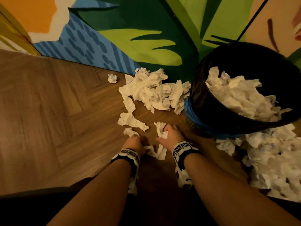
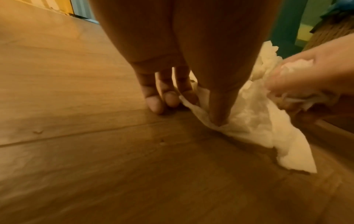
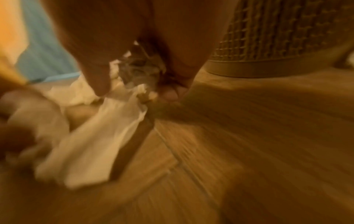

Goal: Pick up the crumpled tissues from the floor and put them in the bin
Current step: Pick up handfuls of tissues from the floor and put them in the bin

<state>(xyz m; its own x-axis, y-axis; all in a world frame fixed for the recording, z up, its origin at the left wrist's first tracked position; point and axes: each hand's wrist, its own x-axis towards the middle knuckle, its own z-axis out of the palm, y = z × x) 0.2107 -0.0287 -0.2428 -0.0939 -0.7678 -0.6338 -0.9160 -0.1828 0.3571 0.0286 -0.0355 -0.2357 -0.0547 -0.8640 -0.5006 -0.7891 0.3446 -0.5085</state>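
A herringbone wood floor was seen below a painted leaf mural. The left hand was pressed down on a flat tissue, its thumb pinning the sheet against curled fingers, while a crumpled wad was gripped in the right hand just beside it. More tissues were heaped on the floor beyond the hands and to the right, around a black bin already partly filled with tissues.
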